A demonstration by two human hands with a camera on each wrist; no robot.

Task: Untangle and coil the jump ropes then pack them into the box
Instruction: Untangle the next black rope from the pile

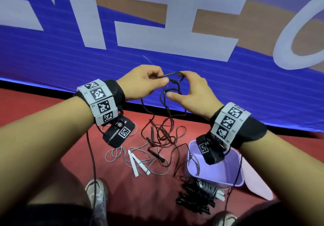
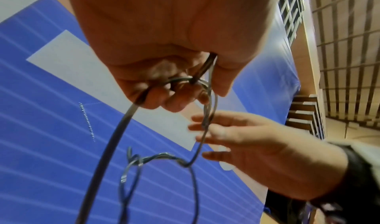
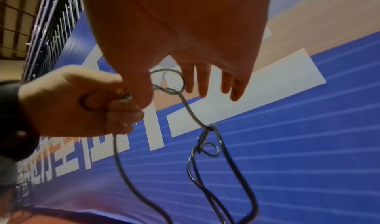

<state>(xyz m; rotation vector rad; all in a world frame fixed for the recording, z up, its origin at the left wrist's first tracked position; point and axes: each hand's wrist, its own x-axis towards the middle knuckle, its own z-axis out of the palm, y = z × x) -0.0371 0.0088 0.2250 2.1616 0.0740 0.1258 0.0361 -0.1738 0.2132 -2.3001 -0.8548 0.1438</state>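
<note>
A thin black jump rope (image 1: 166, 89) hangs in tangled loops between my raised hands and trails down to the red floor. My left hand (image 1: 162, 78) pinches one strand between thumb and forefinger; the left wrist view shows the fingers (image 2: 180, 96) curled round a loop. My right hand (image 1: 177, 85) is held beside it with its fingers straight and spread, and a small loop (image 3: 168, 79) lies between thumb and forefinger. A knot (image 3: 209, 128) sits lower on the rope. The lilac box (image 1: 219, 171) stands open on the floor under my right wrist.
On the floor below lie the black rope's handles (image 1: 156, 153) and a loose grey rope with white handles (image 1: 138, 164). Coiled black (image 1: 192, 197) and grey (image 1: 208, 189) bundles lie against the box front. The box lid (image 1: 257, 182) lies to the right. My shoes (image 1: 97, 192) are close by.
</note>
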